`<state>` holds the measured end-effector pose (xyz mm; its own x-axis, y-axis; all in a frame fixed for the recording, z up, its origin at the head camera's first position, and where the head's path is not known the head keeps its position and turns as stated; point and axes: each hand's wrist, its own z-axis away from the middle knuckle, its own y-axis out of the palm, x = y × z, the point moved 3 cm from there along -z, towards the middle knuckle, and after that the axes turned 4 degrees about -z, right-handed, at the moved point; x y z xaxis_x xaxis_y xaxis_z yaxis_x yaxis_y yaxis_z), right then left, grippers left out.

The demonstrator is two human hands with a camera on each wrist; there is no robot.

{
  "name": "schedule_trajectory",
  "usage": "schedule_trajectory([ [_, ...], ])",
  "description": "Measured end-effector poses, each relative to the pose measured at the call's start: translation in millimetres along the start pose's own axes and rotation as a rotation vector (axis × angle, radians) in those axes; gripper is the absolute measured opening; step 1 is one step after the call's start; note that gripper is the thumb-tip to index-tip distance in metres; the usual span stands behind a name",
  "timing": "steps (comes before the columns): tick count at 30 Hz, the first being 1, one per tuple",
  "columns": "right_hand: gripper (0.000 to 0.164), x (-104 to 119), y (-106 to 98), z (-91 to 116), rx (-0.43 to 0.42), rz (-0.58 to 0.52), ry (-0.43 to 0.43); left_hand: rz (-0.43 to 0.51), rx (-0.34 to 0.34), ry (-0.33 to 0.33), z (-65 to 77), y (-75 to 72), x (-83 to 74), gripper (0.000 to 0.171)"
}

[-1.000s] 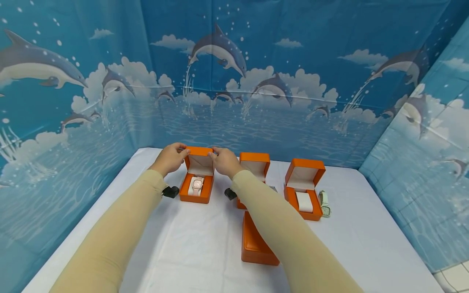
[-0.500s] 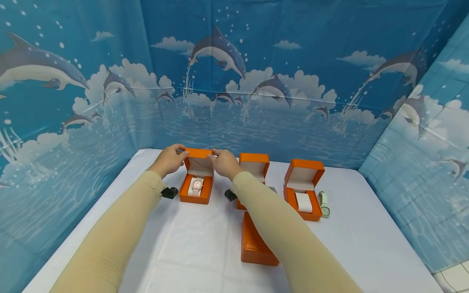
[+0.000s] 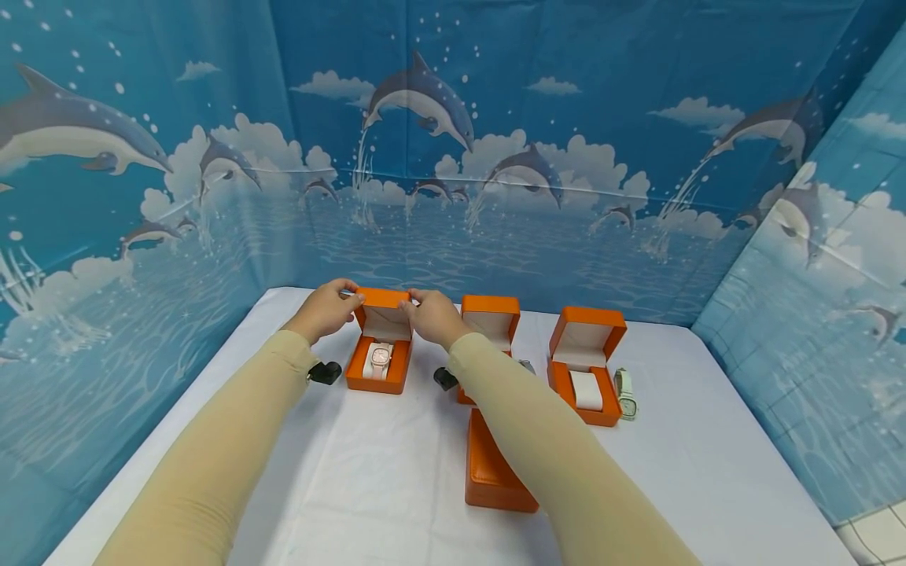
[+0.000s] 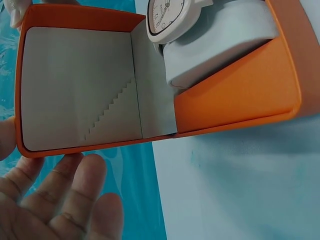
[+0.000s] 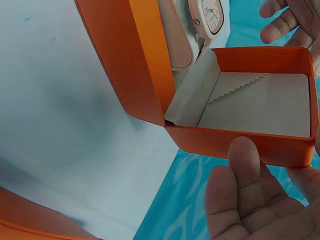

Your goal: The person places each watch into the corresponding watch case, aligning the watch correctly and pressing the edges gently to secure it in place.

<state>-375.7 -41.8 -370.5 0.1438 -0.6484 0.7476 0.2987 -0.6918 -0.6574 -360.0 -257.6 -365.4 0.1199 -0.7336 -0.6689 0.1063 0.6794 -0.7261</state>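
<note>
An orange watch box (image 3: 374, 386) stands open at the back left of the table. Inside it, a pink watch (image 3: 380, 358) is wrapped round a white cushion (image 4: 220, 47). The box's raised lid (image 3: 383, 298) has a pale lining, seen closely in both wrist views. At the lid's upper left corner my left hand (image 3: 327, 310) pinches the edge, thumb in front and fingers behind. My right hand (image 3: 433, 316) grips the opposite corner the same way. In the right wrist view, two straight fingertips (image 5: 243, 155) show beside the lid's side wall.
Right of it stands a second open orange box (image 3: 491, 305), partly behind the right forearm. Farther right is a third open box (image 3: 596, 317) with a bare white cushion (image 3: 587, 391), a pale green watch (image 3: 626, 395) beside it. A closed orange box (image 3: 495, 491) lies nearer, partly under the forearm.
The lid of the left box has tipped very slightly forward and down, with both hands staying on its corners. The other boxes and the green watch are where they were.
</note>
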Motion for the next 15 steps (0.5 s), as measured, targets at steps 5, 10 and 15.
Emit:
schedule_trajectory([
  [5, 0.059, 0.1, 0.0, 2.6, -0.001, -0.009, -0.007, 0.012, 0.014, -0.003, 0.6, -0.2, 0.6, 0.050],
  [10, 0.057, 0.2, 0.1, 5.4, 0.005, -0.011, -0.023, 0.022, 0.015, -0.002, 2.4, 0.1, 2.0, 0.050],
  [15, 0.057, 1.4, -0.8, 7.6, 0.017, -0.015, -0.022, 0.032, 0.022, -0.005, 5.0, 0.0, 2.9, 0.050],
])
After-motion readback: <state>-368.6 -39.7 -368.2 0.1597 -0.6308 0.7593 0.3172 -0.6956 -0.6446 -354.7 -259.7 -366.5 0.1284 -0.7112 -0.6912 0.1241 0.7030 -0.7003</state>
